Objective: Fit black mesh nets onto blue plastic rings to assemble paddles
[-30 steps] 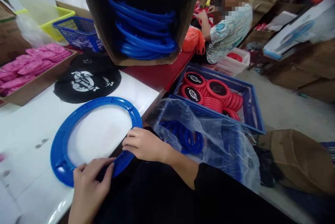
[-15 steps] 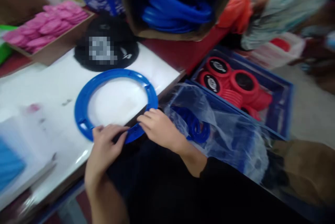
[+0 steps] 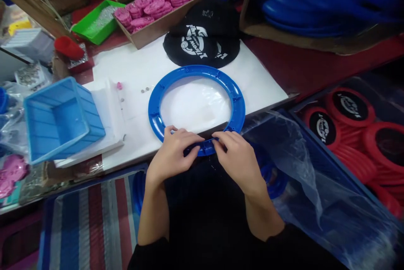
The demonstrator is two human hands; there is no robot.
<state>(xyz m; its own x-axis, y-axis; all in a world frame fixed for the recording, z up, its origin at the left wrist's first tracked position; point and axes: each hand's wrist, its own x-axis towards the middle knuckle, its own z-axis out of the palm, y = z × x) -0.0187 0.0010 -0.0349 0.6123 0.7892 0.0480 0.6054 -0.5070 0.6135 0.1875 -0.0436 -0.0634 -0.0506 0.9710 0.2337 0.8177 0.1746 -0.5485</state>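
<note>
Head view: at centre, a blue plastic ring (image 3: 238,108) lies on the white-topped counter (image 3: 261,84), its near rim at the edge. The left hand (image 3: 173,152) and right hand (image 3: 236,158), fingers curled and thumbs drawn in, pinch that rim side by side. At upper centre, black fabric discs (image 3: 217,30) bear white lettering, apparently including "Throw". At right, red rings (image 3: 355,164) have black centres, their white print too small to read.

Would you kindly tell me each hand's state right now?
Left hand: closed on the blue ring, near side.
Right hand: closed on the blue ring, near side.
</note>
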